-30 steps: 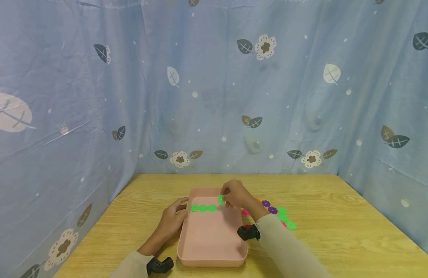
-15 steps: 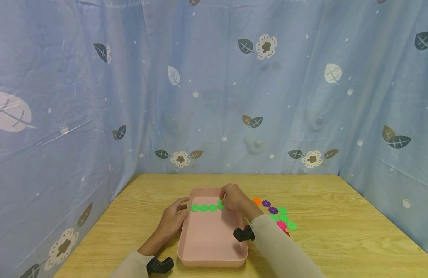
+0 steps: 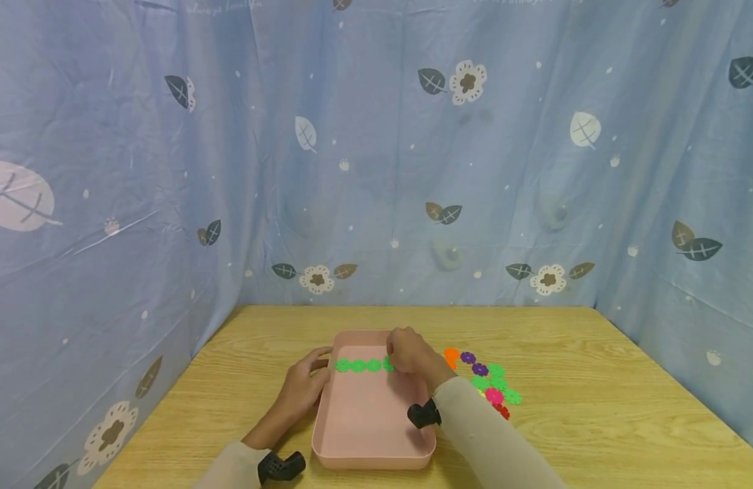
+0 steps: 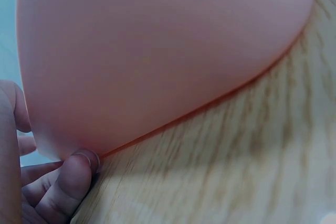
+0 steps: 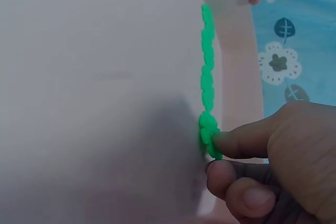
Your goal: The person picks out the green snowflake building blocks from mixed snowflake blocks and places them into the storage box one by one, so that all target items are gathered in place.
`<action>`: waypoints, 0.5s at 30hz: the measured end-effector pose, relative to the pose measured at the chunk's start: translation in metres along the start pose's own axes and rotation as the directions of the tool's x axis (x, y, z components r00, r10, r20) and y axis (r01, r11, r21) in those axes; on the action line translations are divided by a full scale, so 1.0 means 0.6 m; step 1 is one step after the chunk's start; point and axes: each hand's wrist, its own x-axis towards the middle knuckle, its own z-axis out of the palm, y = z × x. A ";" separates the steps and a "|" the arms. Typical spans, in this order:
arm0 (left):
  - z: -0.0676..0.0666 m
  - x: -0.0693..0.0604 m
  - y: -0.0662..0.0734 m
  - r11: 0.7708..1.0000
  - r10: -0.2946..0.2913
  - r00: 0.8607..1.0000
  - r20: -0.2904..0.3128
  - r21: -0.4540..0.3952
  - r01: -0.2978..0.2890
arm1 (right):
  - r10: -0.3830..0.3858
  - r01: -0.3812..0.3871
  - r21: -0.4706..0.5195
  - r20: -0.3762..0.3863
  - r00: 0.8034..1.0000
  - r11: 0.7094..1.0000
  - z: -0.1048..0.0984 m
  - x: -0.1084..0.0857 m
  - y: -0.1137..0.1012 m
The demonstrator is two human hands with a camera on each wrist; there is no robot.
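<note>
My right hand [image 3: 410,350] pinches a green flower-shaped plastic disc [image 5: 209,132] between thumb and fingers, low over the tray floor. It lies at the end of a row of green discs [image 3: 358,366], touching or almost touching the nearest one. The row runs along the far part of a shallow pink tray [image 3: 373,463]. At the tray's far left corner, my left hand [image 3: 302,386] holds the outer wall. In the left wrist view its thumb [image 4: 76,177] presses near the bottom edge, while other fingers reach around the corner.
To the tray's right, several loose discs lie on the wooden table [image 3: 597,407]: orange [image 3: 452,354], purple [image 3: 480,369], green [image 3: 512,396], pink [image 3: 494,395] and dark red [image 3: 502,411]. A blue patterned curtain [image 3: 376,170] stands behind the table and along both sides.
My right hand has come down and slightly toward me, bringing its green disc from above the tray to the right end of the row. The left hand has stayed in place.
</note>
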 end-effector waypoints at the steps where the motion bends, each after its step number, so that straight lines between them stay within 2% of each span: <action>1: 0.000 0.000 0.000 1.000 -0.003 1.000 0.001 0.000 0.003 | 0.003 -0.003 -0.012 0.002 1.000 1.000 0.001 0.001 0.000; 8: 0.001 0.001 -0.001 1.000 0.005 1.000 -0.005 0.000 -0.005 | 0.020 -0.020 -0.053 0.001 1.000 0.998 0.001 -0.002 -0.005; 15: 0.000 0.000 0.000 1.000 -0.028 1.000 -0.001 -0.013 0.028 | 0.038 -0.038 -0.078 0.007 0.999 0.996 0.006 0.005 -0.005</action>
